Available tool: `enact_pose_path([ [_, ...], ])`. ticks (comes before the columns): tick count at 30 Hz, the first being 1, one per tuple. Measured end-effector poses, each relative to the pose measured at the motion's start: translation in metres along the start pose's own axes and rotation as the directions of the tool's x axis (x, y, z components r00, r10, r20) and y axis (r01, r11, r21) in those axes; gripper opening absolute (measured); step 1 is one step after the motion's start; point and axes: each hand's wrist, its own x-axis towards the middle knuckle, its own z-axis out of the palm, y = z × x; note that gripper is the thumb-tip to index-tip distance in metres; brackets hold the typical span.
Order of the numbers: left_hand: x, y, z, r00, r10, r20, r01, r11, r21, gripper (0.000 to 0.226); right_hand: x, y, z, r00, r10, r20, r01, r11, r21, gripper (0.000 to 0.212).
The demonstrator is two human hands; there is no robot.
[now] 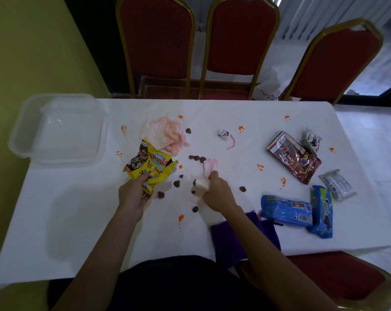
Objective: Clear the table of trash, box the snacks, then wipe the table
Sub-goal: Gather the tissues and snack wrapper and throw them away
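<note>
My left hand (134, 194) grips a crumpled yellow snack bag (150, 163) near the middle of the white table (78, 221). My right hand (219, 194) pinches a pink-stained tissue (204, 176) just right of it. Several brown snack pieces (176, 183) lie scattered around both hands. A larger stained tissue (167, 133) lies behind the yellow bag. Two blue cookie packs (286, 209) sit at the right, beside a dark red wrapper (295, 158) and two small silver packets (336, 184). Orange smears (181, 217) dot the cloth.
A clear plastic box with its lid (57, 131) stands at the far left corner. A purple cloth (235, 239) lies at the near edge under my right forearm. Three red chairs (239, 41) line the far side; another (338, 272) is at my right.
</note>
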Motion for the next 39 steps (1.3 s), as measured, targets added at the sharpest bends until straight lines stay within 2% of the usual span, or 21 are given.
enact_pose_path([
  [5,-0.006,0.000,0.009,0.999,0.034,-0.037,-0.034,0.999,-0.011,0.030,0.018,-0.007,0.001,0.986,0.162,0.035,-0.163,0.985,0.050,0.057],
  [6,-0.005,0.001,0.011,0.999,0.036,-0.030,-0.036,0.999,-0.009,0.029,0.020,-0.008,0.002,0.985,0.170,0.039,-0.171,0.985,0.027,0.054],
  [9,-0.003,0.002,0.014,0.999,0.036,-0.012,-0.036,0.999,-0.015,0.027,0.026,-0.004,0.001,0.991,0.135,-0.007,-0.135,0.989,-0.063,0.027],
  [13,-0.001,0.002,0.016,0.999,0.037,-0.028,-0.037,0.999,-0.013,0.026,0.032,0.006,-0.007,0.991,0.129,0.026,-0.127,0.988,-0.087,0.027],
  [17,0.002,0.002,0.019,0.999,0.030,-0.024,-0.030,1.000,-0.001,0.029,0.050,0.003,-0.045,0.992,0.130,0.005,-0.130,0.991,0.023,0.016],
  [20,0.005,0.005,0.025,1.000,0.023,-0.016,-0.023,0.999,0.022,0.028,0.065,-0.005,-0.092,0.985,0.172,-0.025,-0.162,0.960,0.228,0.015],
  [22,0.006,0.009,0.031,1.000,0.023,-0.012,-0.023,0.999,0.037,0.027,0.079,-0.009,-0.122,0.979,0.200,-0.030,-0.182,0.936,0.301,0.016],
  [25,0.009,0.014,0.038,0.999,0.049,0.005,-0.049,0.997,0.063,0.027,0.110,-0.008,-0.142,0.969,0.223,-0.104,-0.190,0.947,0.257,0.021],
  [27,0.009,0.017,0.041,0.997,0.070,0.012,-0.071,0.994,0.079,0.027,0.128,-0.003,-0.141,0.959,0.241,-0.147,-0.214,0.960,0.179,0.034],
  [33,0.013,0.018,0.038,0.997,0.078,0.002,-0.078,0.992,0.094,0.025,0.155,0.011,-0.110,0.967,0.255,-0.006,-0.254,0.967,0.032,0.066],
  [36,0.014,0.018,0.036,0.998,0.056,-0.004,-0.055,0.996,0.075,0.027,0.156,0.012,-0.097,0.971,0.219,-0.097,-0.223,0.974,-0.032,0.054],
  [39,0.013,0.017,0.035,0.999,0.042,0.000,-0.042,0.997,0.058,0.027,0.151,0.012,-0.086,0.976,0.171,-0.135,-0.175,0.984,-0.020,0.044],
])
